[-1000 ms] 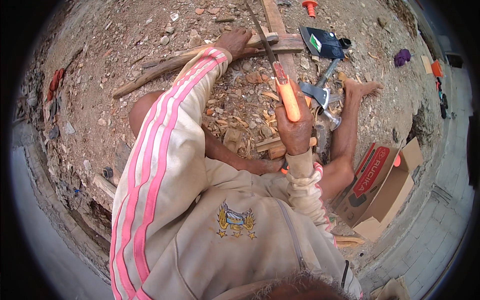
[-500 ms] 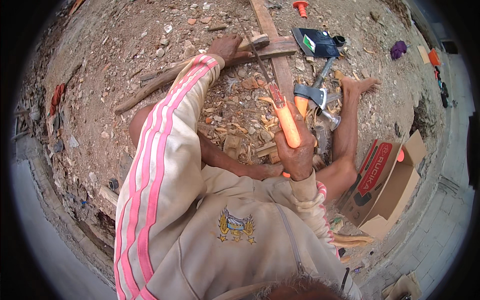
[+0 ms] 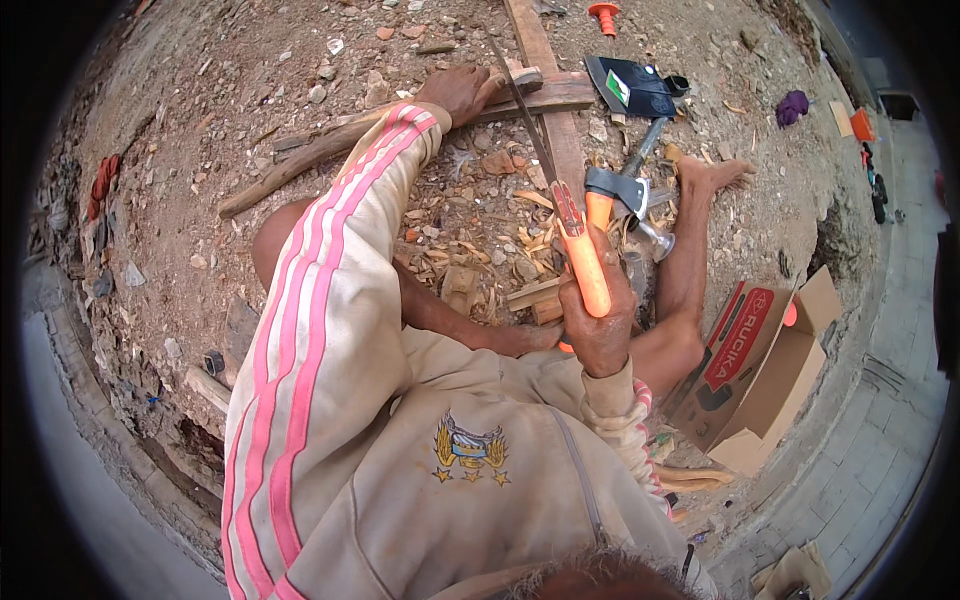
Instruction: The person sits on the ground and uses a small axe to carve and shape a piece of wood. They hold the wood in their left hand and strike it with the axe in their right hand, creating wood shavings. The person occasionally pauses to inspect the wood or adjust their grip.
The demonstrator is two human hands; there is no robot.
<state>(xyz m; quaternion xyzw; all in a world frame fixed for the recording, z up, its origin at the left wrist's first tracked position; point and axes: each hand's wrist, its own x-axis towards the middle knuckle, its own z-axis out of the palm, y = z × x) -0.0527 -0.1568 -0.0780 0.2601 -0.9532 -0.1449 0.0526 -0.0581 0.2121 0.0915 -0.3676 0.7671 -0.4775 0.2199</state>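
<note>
My right hand (image 3: 603, 325) is wrapped round the orange handle of a handsaw (image 3: 586, 272). The saw's thin dark blade slants up and to the left, across a wooden stick (image 3: 290, 178) near its right end. Close to that end, my left hand (image 3: 458, 92) grips the stick from above, just left of the blade. A short thick piece of wood (image 3: 565, 93) lies under the stick's end, over a long plank (image 3: 527, 28) running away from me. An axe (image 3: 617, 187) with an orange handle lies just right of the saw.
A dark hoe blade (image 3: 652, 90) and an orange flanged plastic piece (image 3: 603, 17) lie at the far right. An open cardboard box (image 3: 768, 400) stands beside my right leg. Wood chips (image 3: 520, 255) and stones litter the dirt. A purple cloth (image 3: 792, 107) lies farther right.
My right hand and the saw have drawn back slightly toward me and to the right. My left hand keeps its hold on the stick.
</note>
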